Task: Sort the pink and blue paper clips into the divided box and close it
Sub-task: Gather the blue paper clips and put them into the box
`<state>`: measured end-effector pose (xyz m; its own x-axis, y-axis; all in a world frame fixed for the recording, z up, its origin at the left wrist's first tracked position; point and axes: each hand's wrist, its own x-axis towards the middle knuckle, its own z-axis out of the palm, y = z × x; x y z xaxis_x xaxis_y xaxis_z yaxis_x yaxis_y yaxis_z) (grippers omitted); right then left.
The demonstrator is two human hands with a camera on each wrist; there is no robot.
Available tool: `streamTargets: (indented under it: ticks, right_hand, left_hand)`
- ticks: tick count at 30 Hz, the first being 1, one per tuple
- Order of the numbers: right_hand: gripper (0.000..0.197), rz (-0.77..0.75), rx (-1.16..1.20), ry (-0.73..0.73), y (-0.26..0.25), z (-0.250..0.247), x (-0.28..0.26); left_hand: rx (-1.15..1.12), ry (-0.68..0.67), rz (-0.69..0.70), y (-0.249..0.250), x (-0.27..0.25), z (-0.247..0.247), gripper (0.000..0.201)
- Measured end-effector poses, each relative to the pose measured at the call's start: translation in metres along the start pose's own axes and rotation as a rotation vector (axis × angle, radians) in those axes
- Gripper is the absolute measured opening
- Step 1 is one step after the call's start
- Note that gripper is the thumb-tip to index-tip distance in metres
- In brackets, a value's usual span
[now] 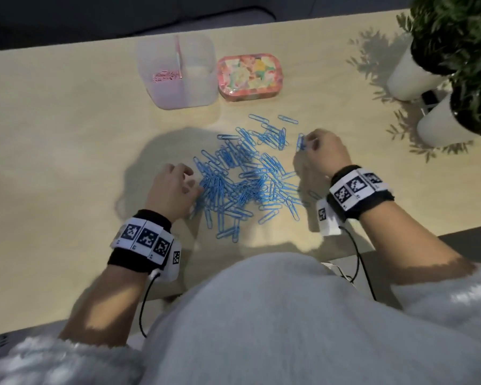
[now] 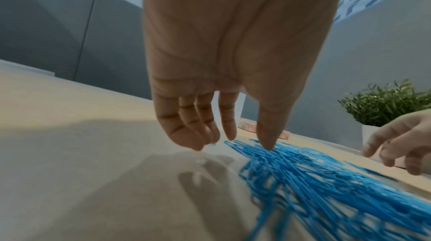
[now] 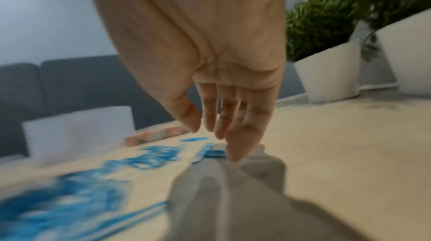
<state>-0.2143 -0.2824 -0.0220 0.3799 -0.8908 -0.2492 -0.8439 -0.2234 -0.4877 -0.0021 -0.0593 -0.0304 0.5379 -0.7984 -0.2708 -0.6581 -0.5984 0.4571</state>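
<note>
A loose pile of blue paper clips (image 1: 242, 176) lies spread over the middle of the wooden table (image 1: 53, 134). Behind it stands the translucent divided box (image 1: 197, 87) with pink paper clips (image 1: 165, 76) in its left compartment; the right compartment looks empty. The flowered pink lid (image 1: 249, 76) lies to the right of the box. My left hand (image 1: 190, 184) reaches down at the pile's left edge, fingers nearly straight, its thumb (image 2: 268, 134) touching the clips (image 2: 314, 180). My right hand (image 1: 310, 143) is at the pile's right side, fingers extended over an outlying blue clip (image 3: 214, 153). It holds nothing.
Two white pots (image 1: 408, 79) (image 1: 442, 126) with green plants stand at the right end of the table. The table's front edge (image 1: 400, 240) runs close to my body. A grey sofa (image 2: 70, 33) stands beyond the far edge.
</note>
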Motion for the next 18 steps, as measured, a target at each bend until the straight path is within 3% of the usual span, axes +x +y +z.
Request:
streamTargets:
  ticks: [3,6,10,14,18]
  right_hand:
    - [0.035,0.095,-0.16,0.037,0.008,-0.004,0.02]
    - [0.039,-0.037,-0.233,-0.02,-0.013,0.006,0.03]
    - [0.042,-0.208,-0.287,-0.057,-0.047,0.026,0.025]
    - [0.039,-0.357,-0.287,-0.141,-0.063,0.051,0.002]
    - [0.04,-0.433,-0.201,-0.246,-0.066,0.057,-0.011]
  left_hand:
    - [0.156,-0.089,-0.043,-0.001,0.003,-0.007,0.077]
    - [0.295,-0.141,-0.072,0.005,0.014,-0.007,0.089]
    - [0.146,-0.064,-0.011,0.018,0.023,-0.001,0.061]
    - [-0.03,-0.071,0.063,0.034,0.029,0.008,0.035]
    - [-0.05,-0.084,0.116,0.036,0.032,0.008,0.034]
